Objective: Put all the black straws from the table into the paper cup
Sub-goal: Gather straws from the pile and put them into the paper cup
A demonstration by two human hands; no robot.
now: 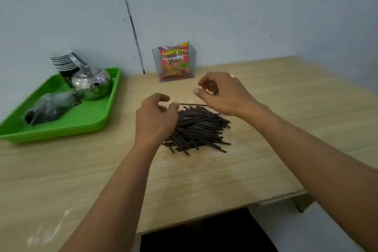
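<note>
Black straws (199, 129) lie in a loose heap on the wooden desk (286, 112), and every place below is told from that heap. Well to its left sits a green tray (90, 116) holding a crumpled plastic bag (49, 106), a steel kettle (92, 83) and, at the tray's back, a tilted stack of paper cups (65, 65). Touching the heap's left edge, the left hand (156, 116) hovers with curled fingers, its thumb and forefinger pinched on the left end of a single straw (193, 104) held level just above the heap's far side. Behind the heap, near the wall, a clear plastic holder (193, 57) carries a red French fries snack packet (174, 60). Over the heap's far right part the right hand (225, 94) hangs with fingers loosely bent; the single straw's right end runs under it, and whether it grips that end cannot be told.
</note>
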